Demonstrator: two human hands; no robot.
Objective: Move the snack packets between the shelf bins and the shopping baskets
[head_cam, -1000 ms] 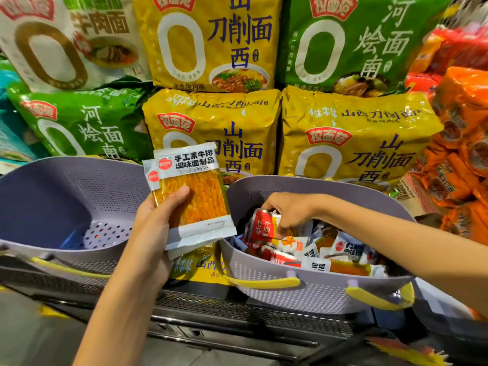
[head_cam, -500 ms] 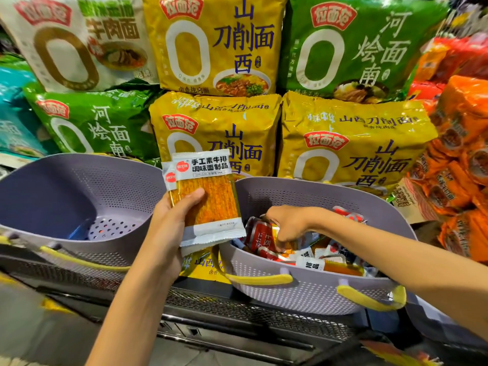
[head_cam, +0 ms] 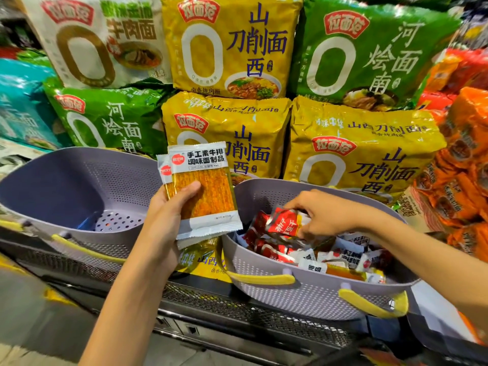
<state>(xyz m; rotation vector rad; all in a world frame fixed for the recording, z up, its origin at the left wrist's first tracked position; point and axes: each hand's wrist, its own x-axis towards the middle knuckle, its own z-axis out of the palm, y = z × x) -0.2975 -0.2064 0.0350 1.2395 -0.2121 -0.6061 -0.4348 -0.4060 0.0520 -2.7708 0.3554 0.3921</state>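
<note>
Left hand holds orange packets (two stacked); right hand pinches red packet over right basket.

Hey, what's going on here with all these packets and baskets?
A person is sorting snack packets at a store shelf. Their left hand grips a small stack of orange packets, held up between two purple baskets. Their right hand pinches a red packet at the top of the heap of packets in the right basket. The left basket sits beside it, and big bags of noodles are stacked behind.
</note>
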